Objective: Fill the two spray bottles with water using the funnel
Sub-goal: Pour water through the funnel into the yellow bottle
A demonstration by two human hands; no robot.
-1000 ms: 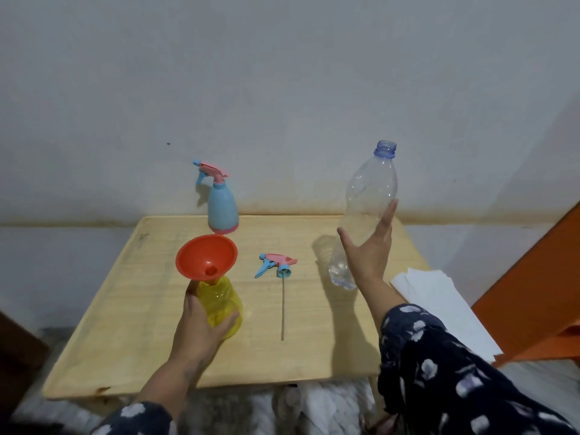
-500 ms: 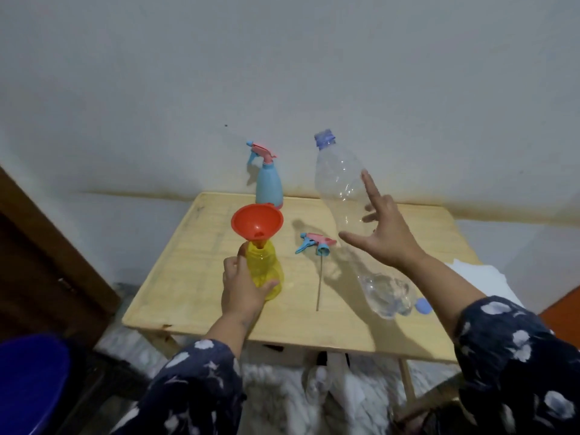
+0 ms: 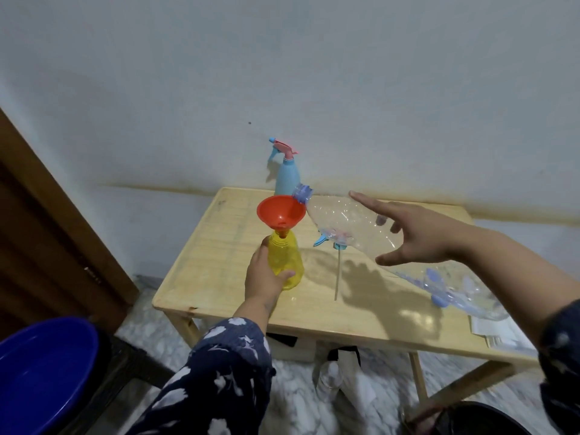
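My left hand [image 3: 266, 277] grips the yellow spray bottle [image 3: 286, 262] on the worktop [image 3: 219, 271], the one red funnel [image 3: 281, 211] seated in its neck. My right hand [image 3: 417, 237], fingers spread, tips the clear water bottle [image 3: 348, 224], its mouth at the funnel's rim. Filling looks barely started. One loose sprayer head [image 3: 329, 240] lies behind. Farthest, the second, blue spray bottle [image 3: 287, 177] waits capped.

Left hand [image 3: 265, 279]: grips yellow spray bottle [image 3: 286, 260] on the wooden table [image 3: 219, 262].
Funnel [image 3: 281, 211]: seated in its neck.
Right hand [image 3: 417, 235]: tilts clear water bottle [image 3: 345, 222], mouth at funnel rim.
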